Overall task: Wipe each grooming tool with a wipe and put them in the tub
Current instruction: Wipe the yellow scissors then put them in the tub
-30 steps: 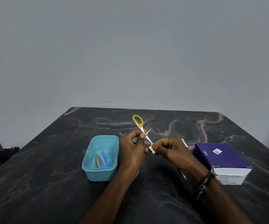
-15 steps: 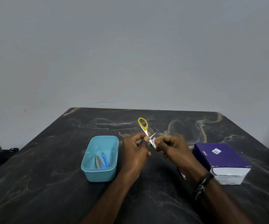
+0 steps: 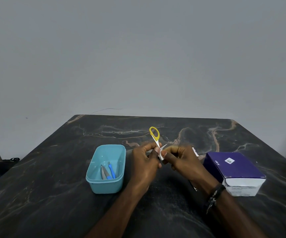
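Over dark marble table (image 3: 53, 194): left hand (image 3: 144, 166) pinching yellow-handled scissors (image 3: 155, 137), right hand (image 3: 184, 163) gripping wipe (image 3: 162, 152), wiping blades; next, dropping into tub (image 3: 105, 183) beside left hand.

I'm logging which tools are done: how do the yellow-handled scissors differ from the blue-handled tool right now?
The yellow-handled scissors are held up above the table, gripped by the left hand, while the right hand pinches a white wipe round them. The blue-handled tool lies untouched inside the teal tub. The scissors show a yellow loop handle; the blue tool has a straight, slim handle. Both are small grooming tools.
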Action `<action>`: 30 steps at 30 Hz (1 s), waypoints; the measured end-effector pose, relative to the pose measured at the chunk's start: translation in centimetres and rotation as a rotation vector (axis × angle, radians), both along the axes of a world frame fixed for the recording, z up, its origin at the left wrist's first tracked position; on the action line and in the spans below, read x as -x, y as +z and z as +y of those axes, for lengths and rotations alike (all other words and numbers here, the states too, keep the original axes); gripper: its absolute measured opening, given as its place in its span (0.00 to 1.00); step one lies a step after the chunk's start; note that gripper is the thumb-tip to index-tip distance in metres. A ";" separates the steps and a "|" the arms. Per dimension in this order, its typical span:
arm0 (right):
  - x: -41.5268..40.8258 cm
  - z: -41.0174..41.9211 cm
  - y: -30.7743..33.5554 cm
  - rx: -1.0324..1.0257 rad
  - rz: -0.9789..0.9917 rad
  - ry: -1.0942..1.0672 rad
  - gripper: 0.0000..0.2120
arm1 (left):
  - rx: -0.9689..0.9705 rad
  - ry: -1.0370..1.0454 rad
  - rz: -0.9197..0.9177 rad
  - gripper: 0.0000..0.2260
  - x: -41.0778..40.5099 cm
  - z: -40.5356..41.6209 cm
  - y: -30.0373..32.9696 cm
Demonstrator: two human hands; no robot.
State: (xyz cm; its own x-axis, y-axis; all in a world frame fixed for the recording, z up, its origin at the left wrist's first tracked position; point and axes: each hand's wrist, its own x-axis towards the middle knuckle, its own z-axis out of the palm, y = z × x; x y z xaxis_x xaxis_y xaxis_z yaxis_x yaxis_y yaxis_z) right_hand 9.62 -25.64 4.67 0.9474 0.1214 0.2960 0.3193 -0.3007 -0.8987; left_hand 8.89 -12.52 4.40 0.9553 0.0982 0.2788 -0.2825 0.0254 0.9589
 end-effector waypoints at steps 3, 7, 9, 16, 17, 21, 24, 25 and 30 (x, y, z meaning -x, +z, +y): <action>0.1 -0.1 0.0 0.038 0.014 0.024 0.09 | 0.033 0.034 0.015 0.12 -0.3 0.2 0.0; 0.0 0.1 -0.2 0.003 0.014 0.003 0.10 | 0.000 0.004 0.020 0.13 -0.3 0.3 -0.2; 0.0 0.2 -0.3 -0.013 0.004 -0.011 0.10 | -0.019 -0.020 0.029 0.15 -0.1 0.1 -0.2; 0.0 0.1 -0.1 -0.009 0.025 0.011 0.09 | 0.041 0.025 0.060 0.10 -0.3 0.3 -0.1; 0.0 0.1 -0.1 -0.010 0.025 0.006 0.09 | 0.049 0.022 0.064 0.11 -0.3 0.3 -0.1; 0.0 0.2 -0.1 -0.027 0.027 -0.023 0.10 | 0.024 -0.016 0.066 0.13 0.0 0.1 0.1; 0.2 0.4 0.0 -0.029 0.030 -0.031 0.10 | 0.033 -0.022 0.068 0.11 0.0 0.1 0.2; 0.3 0.4 0.2 -0.031 0.030 -0.033 0.09 | 0.047 -0.015 0.071 0.11 -0.1 0.2 0.2; 0.5 0.5 0.3 -0.034 0.046 -0.023 0.08 | 0.148 0.052 0.044 0.15 -0.3 0.3 0.4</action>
State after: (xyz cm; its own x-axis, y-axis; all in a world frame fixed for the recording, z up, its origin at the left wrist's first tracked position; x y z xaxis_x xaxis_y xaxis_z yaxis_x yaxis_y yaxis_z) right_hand 9.10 -25.14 4.97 0.9626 0.0899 0.2558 0.2708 -0.2769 -0.9219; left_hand 9.24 -12.21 4.82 0.9587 0.1853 0.2159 -0.2453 0.1540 0.9571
